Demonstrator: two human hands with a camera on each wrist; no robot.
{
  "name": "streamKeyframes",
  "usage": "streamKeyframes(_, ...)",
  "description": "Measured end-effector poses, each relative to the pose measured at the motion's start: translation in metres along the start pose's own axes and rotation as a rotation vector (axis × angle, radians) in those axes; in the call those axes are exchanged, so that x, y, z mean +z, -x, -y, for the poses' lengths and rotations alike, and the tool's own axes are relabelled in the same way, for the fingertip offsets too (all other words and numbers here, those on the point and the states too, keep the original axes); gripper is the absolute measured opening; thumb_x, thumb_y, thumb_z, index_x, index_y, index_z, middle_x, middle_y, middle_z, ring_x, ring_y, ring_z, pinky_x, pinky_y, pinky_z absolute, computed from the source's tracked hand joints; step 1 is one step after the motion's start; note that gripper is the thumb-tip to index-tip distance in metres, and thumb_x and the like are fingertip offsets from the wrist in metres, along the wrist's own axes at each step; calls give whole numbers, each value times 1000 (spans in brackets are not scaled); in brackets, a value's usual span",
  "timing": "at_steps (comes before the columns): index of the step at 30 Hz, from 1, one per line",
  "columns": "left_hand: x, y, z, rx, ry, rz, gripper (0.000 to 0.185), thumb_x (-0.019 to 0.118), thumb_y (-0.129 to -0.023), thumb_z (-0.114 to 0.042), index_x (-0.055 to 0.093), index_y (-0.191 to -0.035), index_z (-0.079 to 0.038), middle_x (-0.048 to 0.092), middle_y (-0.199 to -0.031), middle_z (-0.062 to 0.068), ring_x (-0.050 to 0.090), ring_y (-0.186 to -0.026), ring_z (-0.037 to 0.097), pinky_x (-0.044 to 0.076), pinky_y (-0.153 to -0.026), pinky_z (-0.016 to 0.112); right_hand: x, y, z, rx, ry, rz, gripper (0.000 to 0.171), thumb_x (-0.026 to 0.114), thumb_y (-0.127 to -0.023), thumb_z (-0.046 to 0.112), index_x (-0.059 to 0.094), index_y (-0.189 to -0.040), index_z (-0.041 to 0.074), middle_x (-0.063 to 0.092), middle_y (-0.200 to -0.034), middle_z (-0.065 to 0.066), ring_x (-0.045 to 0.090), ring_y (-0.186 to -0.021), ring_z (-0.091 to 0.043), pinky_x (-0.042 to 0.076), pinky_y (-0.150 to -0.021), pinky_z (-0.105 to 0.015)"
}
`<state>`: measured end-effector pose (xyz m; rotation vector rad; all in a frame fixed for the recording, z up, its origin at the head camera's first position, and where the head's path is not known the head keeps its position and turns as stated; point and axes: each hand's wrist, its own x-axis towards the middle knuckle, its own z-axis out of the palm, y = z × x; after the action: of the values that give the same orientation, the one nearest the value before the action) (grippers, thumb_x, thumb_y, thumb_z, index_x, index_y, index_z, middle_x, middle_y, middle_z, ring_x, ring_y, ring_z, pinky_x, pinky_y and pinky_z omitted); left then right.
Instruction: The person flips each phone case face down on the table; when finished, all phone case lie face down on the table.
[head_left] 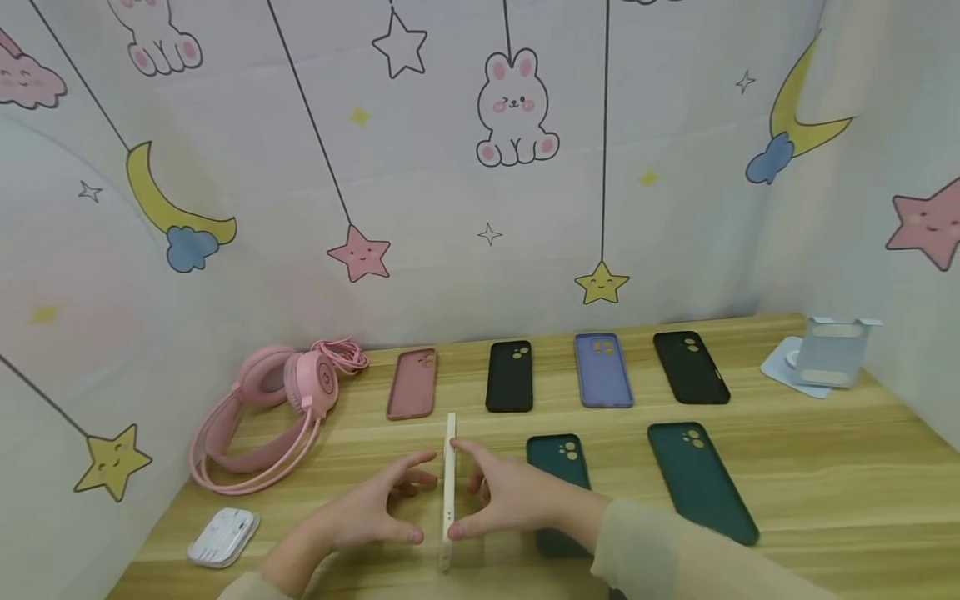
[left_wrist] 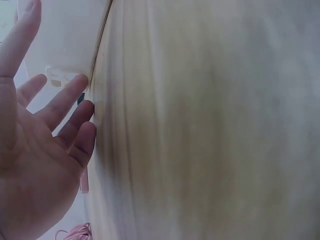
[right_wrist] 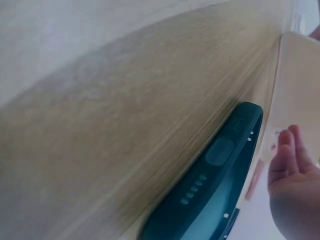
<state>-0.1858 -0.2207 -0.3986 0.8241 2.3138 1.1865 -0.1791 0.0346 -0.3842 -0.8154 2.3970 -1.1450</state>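
A white phone case (head_left: 448, 492) stands on its long edge on the wooden table (head_left: 825, 467), between my two hands. My left hand (head_left: 390, 504) is spread on its left side, with the fingertips at the case's face. My right hand (head_left: 483, 493) cups the right side, thumb and forefinger tips touching the case. In the left wrist view the straight fingers of my left hand (left_wrist: 35, 150) reach the white case (left_wrist: 65, 35). The right wrist view shows my right hand (right_wrist: 295, 185) beside the white case (right_wrist: 295, 85), above a dark teal case (right_wrist: 215, 185).
The dark teal case (head_left: 558, 458) lies partly under my right wrist, and a dark green one (head_left: 701, 482) lies to its right. Pink (head_left: 412, 383), black (head_left: 510, 377), purple (head_left: 603, 369) and black (head_left: 690, 367) cases line the back. Pink headphones (head_left: 277, 408) and a white earbud box (head_left: 223, 536) lie left. A pale blue stand (head_left: 825, 350) is far right.
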Motion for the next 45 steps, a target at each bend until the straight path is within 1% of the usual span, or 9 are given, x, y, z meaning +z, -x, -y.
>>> streamKeyframes(3, 0, 2, 0, -15, -3, 6, 88, 77, -78, -24, 24, -147, -12, 51, -131, 10, 44, -119, 30, 35, -100, 38, 0, 1, -1, -19, -6, -7, 98, 76, -73, 49, 22, -149, 19, 56, -101, 6, 55, -84, -10, 45, -70, -27)
streamKeyframes(7, 1, 2, -1, -24, -18, 14, 89, 77, -78, -26, 24, -148, -13, 50, -131, 9, 44, -118, 29, 35, -99, 41, -1, 2, -2, -46, -20, -15, 98, 77, -73, 46, 23, -149, 14, 55, -105, 5, 54, -91, -12, 45, -74, -26)
streamKeyframes(14, 1, 2, 0, -24, -31, 20, 91, 78, -78, -26, 23, -148, -12, 49, -132, 9, 44, -117, 28, 34, -99, 40, -2, 3, -4, -79, -11, -16, 100, 79, -73, 41, 23, -148, 4, 54, -100, 11, 51, -90, -7, 44, -78, -24)
streamKeyframes(17, 1, 3, 0, -26, -45, 15, 92, 78, -77, -27, 23, -148, -12, 48, -132, 9, 44, -115, 28, 34, -98, 42, -1, 2, -5, -99, -2, -8, 102, 79, -73, 40, 21, -148, 1, 54, -98, 11, 51, -89, -6, 44, -77, -23)
streamKeyframes(22, 1, 5, 1, -34, -114, -4, 94, 80, -74, -30, 25, -147, -12, 47, -128, 9, 45, -112, 29, 35, -94, 48, 1, -1, -5, -109, 27, 7, 103, 79, -73, 38, 19, -148, -1, 54, -97, 11, 52, -87, -5, 45, -76, -21)
streamKeyframes(27, 0, 8, 1, -58, -208, -15, 94, 80, -73, -36, 27, -147, -10, 44, -123, 7, 46, -109, 28, 38, -92, 48, 5, -3, -4, -86, 14, 32, 103, 80, -73, 32, 18, -147, -4, 54, -95, 10, 52, -84, -5, 45, -74, -21)
streamKeyframes(34, -2, 12, 1, -89, -260, -22, 92, 80, -71, -40, 33, -144, -13, 43, -121, 7, 46, -109, 27, 40, -89, 48, 9, -5, -1, -66, -4, 56, 102, 81, -74, 26, 16, -147, -5, 55, -91, 8, 53, -78, -6, 45, -69, -20)
streamKeyframes(41, -4, 15, 3, -85, -292, -30, 89, 79, -69, -45, 37, -142, -13, 42, -123, 6, 45, -108, 25, 41, -88, 46, 13, -6, -5, -43, 66, 74, 100, 81, -74, 28, 20, -145, -7, 54, -87, 9, 53, -74, -4, 46, -66, -20)
streamKeyframes(45, -3, 14, 4, -70, -329, -36, 89, 79, -69, -48, 40, -140, -12, 41, -126, 8, 44, -108, 24, 40, -90, 46, 15, -7, -8, -22, 162, 76, 90, 80, -73, 31, 32, -139, -8, 53, -82, 9, 50, -69, -3, 44, -63, -20)
